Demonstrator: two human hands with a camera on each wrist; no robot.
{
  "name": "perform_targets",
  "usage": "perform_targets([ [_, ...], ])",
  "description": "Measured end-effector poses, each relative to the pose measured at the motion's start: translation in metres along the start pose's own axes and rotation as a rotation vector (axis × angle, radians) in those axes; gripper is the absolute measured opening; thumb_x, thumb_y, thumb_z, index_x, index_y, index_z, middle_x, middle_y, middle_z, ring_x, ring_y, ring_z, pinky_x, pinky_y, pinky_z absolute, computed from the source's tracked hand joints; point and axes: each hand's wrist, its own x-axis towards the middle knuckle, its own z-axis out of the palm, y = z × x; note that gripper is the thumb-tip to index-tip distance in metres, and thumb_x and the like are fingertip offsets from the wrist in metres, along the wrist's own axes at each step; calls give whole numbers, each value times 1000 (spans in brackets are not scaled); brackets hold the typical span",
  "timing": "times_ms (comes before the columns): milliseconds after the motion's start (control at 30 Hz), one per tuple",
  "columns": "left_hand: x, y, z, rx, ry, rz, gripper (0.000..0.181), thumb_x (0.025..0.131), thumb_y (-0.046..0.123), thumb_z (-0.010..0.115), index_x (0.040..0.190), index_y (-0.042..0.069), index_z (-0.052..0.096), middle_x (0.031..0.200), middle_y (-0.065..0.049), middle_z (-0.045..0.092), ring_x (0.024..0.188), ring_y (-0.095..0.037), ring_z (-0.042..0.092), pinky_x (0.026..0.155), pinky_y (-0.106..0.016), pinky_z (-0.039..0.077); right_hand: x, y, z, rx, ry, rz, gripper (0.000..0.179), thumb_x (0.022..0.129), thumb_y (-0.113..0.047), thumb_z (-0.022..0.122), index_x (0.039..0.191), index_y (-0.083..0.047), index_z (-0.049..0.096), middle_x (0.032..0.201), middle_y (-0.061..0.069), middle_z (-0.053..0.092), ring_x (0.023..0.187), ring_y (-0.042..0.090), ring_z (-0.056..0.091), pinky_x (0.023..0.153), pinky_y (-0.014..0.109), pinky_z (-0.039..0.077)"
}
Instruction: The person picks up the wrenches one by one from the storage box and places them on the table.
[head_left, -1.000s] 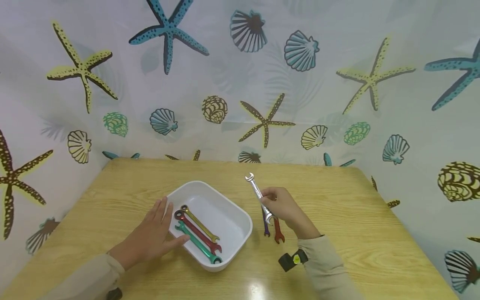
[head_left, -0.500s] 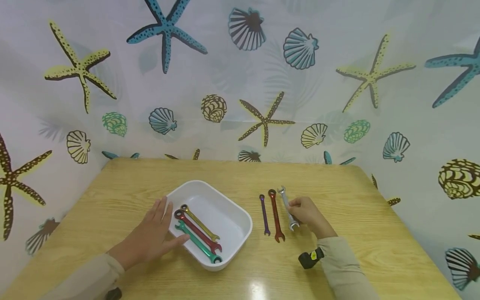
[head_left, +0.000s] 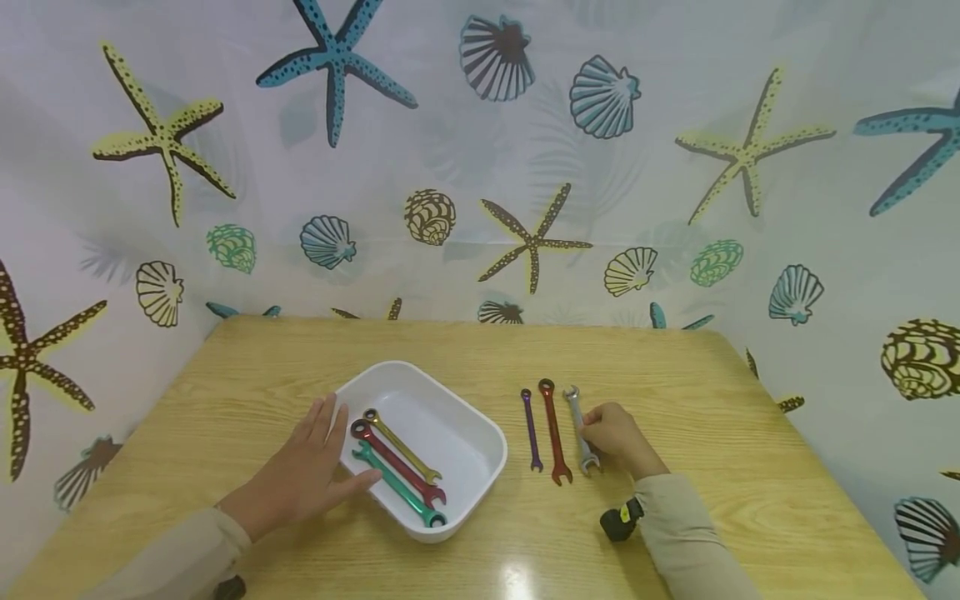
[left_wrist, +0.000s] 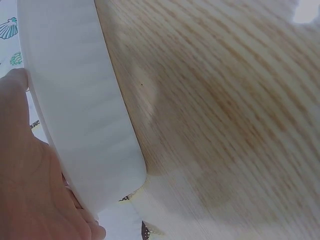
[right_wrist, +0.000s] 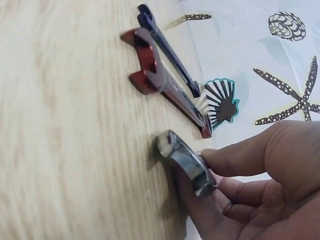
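Note:
My right hand (head_left: pixel 617 432) pinches a silver wrench (head_left: pixel 579 427) between thumb and fingers, low at the table. In the right wrist view the open end of the silver wrench (right_wrist: pixel 185 162) points toward the camera, close over the wood. Left of it lie a red wrench (head_left: pixel 555 432) and a smaller purple wrench (head_left: pixel 532 429), roughly parallel. My left hand (head_left: pixel 300 467) rests with straight fingers on the near left rim of a white plastic bin (head_left: pixel 467 417). Inside the bin lie a gold wrench (head_left: pixel 403 446), a dark red wrench (head_left: pixel 397 462) and a green wrench (head_left: pixel 399 483).
The wooden table (head_left: pixel 465 350) has a curtain (head_left: pixel 420 158) printed with starfish and shells behind it and along both sides. A black wrist camera (head_left: pixel 618 523) is strapped at the right sleeve.
My right hand has carried the silver wrench right and down from above the purple and red wrenches to beside the red one. The left hand and bin have stayed put.

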Motion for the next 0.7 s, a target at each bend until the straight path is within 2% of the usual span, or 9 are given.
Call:
perform_targets([
  [233,-1,2,-2,18,14,9,104,87,73,41,146,-11,24,154,-33,12,142,-49,9,113,-59,18,3,-2,0,-128,31,-8,17,85,-9,67,88,8,66,77,9,64,67,17,58,58,26,48],
  [400,-2,3,-4,12,24,13,102,88,71,43,146,-12,25,153,-33,12,141,-50,9,112,-59,18,3,0,0,-132,44,10,13,84,-7,68,84,6,66,72,8,64,60,15,60,54,24,49],
  [700,0,1,-1,5,-9,-4,107,86,75,40,147,-11,21,155,-32,7,142,-49,5,113,-59,15,4,0,1,-114,65,37,12,83,-6,71,81,4,65,68,8,64,54,13,59,49,22,50],
])
